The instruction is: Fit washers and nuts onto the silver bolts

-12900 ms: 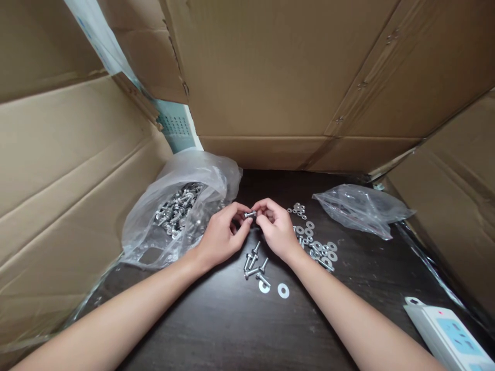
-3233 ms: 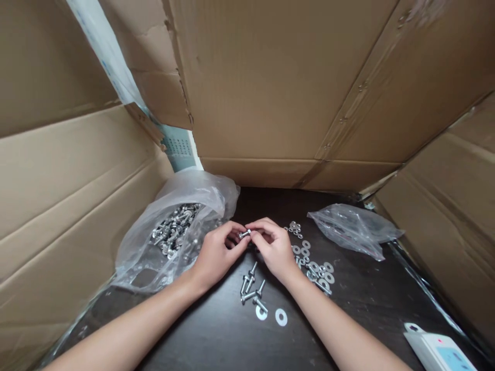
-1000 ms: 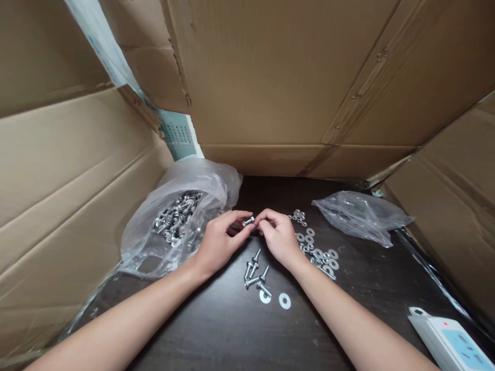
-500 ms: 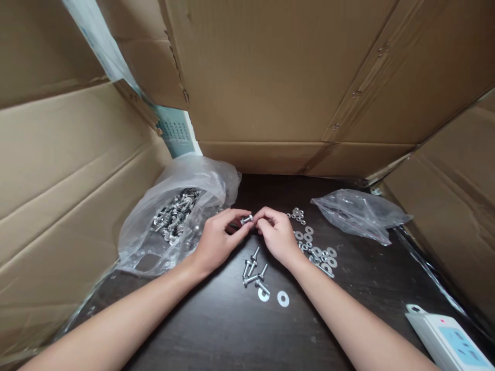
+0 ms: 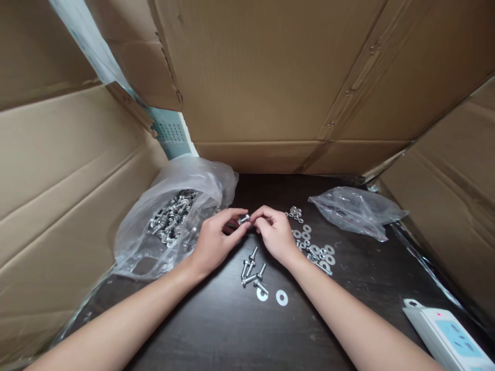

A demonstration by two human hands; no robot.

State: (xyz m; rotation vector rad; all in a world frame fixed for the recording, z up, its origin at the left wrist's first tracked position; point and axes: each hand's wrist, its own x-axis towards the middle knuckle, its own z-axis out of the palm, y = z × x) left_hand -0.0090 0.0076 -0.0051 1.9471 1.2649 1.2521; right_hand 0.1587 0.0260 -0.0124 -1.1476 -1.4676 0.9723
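Note:
My left hand (image 5: pixel 221 233) pinches a short silvery bolt (image 5: pixel 244 219) between thumb and fingers above the table. Against the bolt's right end, the closed thumb and fingertips of my right hand (image 5: pixel 273 229) are pressed; they hide whether a nut or washer is on it. Just below the hands lies a small group of bolts (image 5: pixel 250 269), with what look like nuts or washers on their shanks. One flat washer (image 5: pixel 262 294) is partly under a bolt, and another washer (image 5: pixel 282 298) lies to its right.
On the left, a clear plastic bag (image 5: pixel 129 242) holds many bolts (image 5: pixel 170 221). Right of my hands are loose washers (image 5: pixel 328 250) and small nuts (image 5: pixel 296 212). An empty-looking plastic bag (image 5: pixel 351 208) and a power strip (image 5: pixel 444 330) lie farther right. Cardboard walls (image 5: pixel 270 77) enclose the dark table (image 5: pixel 216 330).
The whole view has shifted slightly. Both hands stay together around the bolt, which has turned a little between the fingers. The loose parts on the table have not moved.

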